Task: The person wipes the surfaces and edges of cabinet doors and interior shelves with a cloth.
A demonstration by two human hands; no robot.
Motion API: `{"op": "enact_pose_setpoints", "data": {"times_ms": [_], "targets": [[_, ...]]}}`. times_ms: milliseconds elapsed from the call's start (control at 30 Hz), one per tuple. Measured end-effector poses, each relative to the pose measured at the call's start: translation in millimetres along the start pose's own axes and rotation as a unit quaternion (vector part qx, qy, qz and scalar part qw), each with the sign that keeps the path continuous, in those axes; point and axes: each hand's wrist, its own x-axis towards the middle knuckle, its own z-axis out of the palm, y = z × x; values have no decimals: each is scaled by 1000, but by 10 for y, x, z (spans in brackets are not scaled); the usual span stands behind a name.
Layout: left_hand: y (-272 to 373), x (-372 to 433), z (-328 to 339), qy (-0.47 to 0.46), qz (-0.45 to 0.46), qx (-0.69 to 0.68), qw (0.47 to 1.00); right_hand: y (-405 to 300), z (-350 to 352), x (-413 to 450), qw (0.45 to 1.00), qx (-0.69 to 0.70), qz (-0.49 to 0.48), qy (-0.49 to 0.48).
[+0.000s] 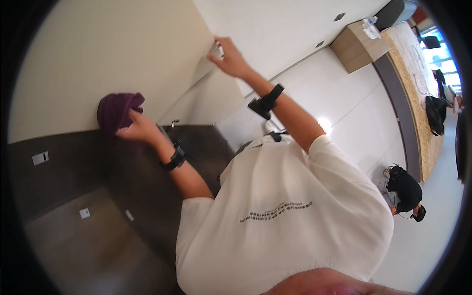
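Observation:
My left hand [138,129] grips a bunched purple cloth [116,110], thumb on its near side. The cloth lies over a large smooth beige panel [110,55], near where it meets a dark brown surface [66,166]; whether it presses on the panel cannot be told. My right hand [230,59] is at the far right corner of that panel, thumb and forefinger spread about its edge. Its grip there is unclear. Each forearm wears a black strap, and the one on the right [267,101] carries a small black block.
White switch or socket plates [40,158] sit on the dark surface. A small metal fitting [175,122] is by its edge. At right stand a wooden cabinet [359,48] and a long chipboard-topped counter [429,155]. A person in black [405,190] is low by cables.

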Motion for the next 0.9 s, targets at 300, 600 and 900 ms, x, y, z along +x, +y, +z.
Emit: {"op": "enact_pose_setpoints", "data": {"times_ms": [300,600,900], "targets": [[-632,-1308,402,-358,26,-8,933,-191,59,26,995,65,57,-43],[-632,-1951,536,-413,-10,-52,909,-134,35,81,996,59,51,-41],[-720,-1614,10,-69,-437,59,895,-47,35,22,994,69,84,-10]]}}
